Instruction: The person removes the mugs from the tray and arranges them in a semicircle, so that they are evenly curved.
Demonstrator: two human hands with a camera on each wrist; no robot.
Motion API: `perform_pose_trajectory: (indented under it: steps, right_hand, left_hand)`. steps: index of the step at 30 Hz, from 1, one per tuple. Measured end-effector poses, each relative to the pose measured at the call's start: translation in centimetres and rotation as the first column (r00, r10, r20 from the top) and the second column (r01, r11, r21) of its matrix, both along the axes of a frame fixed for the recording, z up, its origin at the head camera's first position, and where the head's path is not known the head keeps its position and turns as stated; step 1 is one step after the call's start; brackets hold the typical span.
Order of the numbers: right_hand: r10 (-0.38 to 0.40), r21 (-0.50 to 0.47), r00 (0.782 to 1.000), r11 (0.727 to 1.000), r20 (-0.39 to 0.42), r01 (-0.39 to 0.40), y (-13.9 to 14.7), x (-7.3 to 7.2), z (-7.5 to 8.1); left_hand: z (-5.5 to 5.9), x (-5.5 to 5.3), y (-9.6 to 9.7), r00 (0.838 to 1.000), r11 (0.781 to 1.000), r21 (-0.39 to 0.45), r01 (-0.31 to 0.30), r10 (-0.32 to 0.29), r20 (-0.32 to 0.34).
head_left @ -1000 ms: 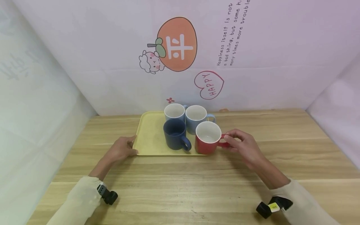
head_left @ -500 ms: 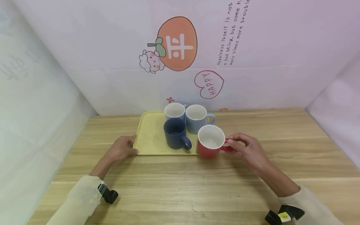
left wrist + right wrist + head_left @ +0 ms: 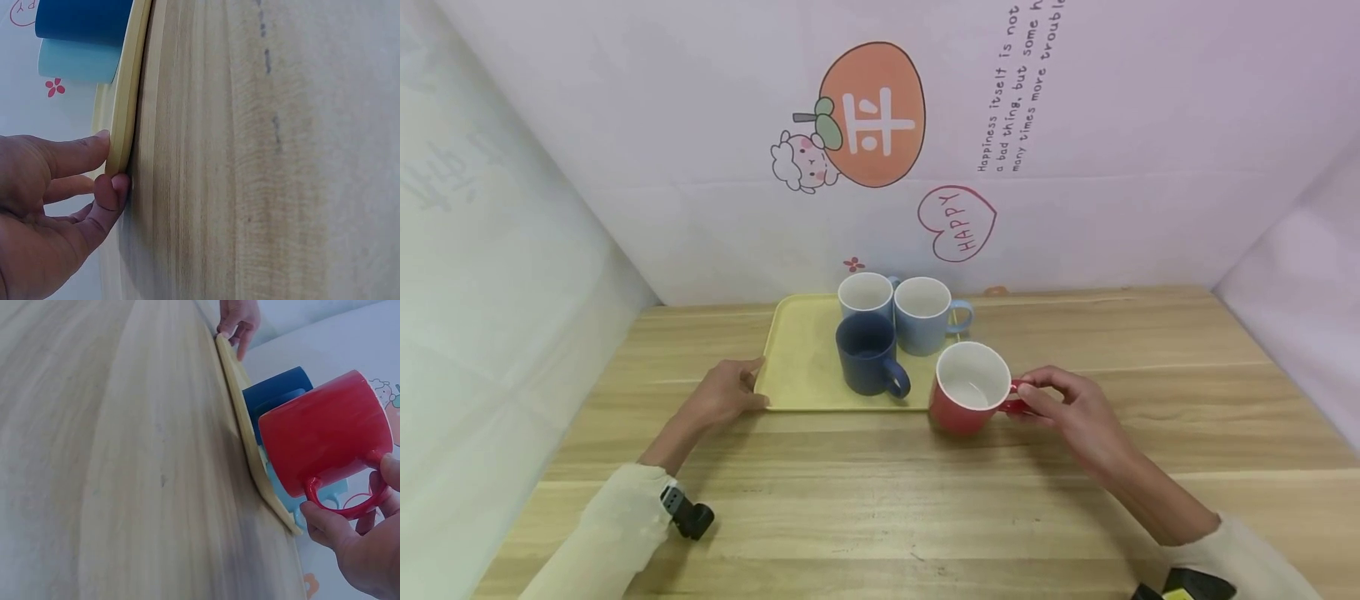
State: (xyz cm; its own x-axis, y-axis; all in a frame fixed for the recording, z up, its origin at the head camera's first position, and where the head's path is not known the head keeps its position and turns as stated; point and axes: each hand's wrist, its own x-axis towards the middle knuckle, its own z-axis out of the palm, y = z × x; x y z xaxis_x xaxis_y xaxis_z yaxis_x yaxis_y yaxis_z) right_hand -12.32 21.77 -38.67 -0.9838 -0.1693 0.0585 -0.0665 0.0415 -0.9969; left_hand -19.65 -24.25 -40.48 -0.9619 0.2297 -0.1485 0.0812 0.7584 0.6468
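Observation:
My right hand (image 3: 1078,412) grips the handle of a red mug (image 3: 962,415) with a white inside. That mug overlaps the front right corner of a yellow tray (image 3: 801,358); in the right wrist view the red mug (image 3: 328,431) hangs above the tray rim. At the tray's left end, my left hand (image 3: 722,396) pinches the front corner, as the left wrist view shows with fingers on both sides of the rim (image 3: 125,94). A dark blue mug (image 3: 863,367) stands upright on the tray, its handle toward the front right. Behind it are two light blue mugs (image 3: 923,329), side by side.
The tray lies on a wooden table (image 3: 850,500), close to the back wall cloth (image 3: 715,208) printed with cartoons and words. White cloth (image 3: 497,292) also closes off the left side, and more hangs at the right. Both wrists carry small black cameras (image 3: 688,515).
My right hand has drawn the red mug toward the front and right, from on the tray to over its front right corner. The left hand and the other mugs stay put.

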Motion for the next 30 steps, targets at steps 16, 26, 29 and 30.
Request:
perform_pose_trajectory:
  steps: [16, 26, 29, 30]
  right_hand:
    - [-0.004, -0.043, 1.0, 0.999, -0.011, 0.003, 0.7, 1.3, -0.4]
    - [0.052, 0.097, 0.999, 0.994, -0.013, -0.05, 0.8, 2.4, 0.0]
    - [0.081, 0.109, 0.997, 0.991, -0.013, -0.079, 0.6, 2.7, 0.0]
    - [0.088, 0.103, 0.996, 0.991, -0.017, -0.086, 0.4, 2.8, -0.1]
  left_hand:
    - [0.4, -0.2, 0.1, 1.0, 1.0, -0.004, 0.016, -0.016, 0.0]
    - [0.3, -0.2, 0.2, 1.0, 1.0, -0.015, 0.016, -0.016, 0.007]
    - [0.3, -0.2, 0.3, 1.0, 0.999, -0.029, 0.018, -0.018, -0.002]
    - [0.4, -0.2, 0.2, 1.0, 0.999, -0.041, 0.021, -0.021, -0.007]
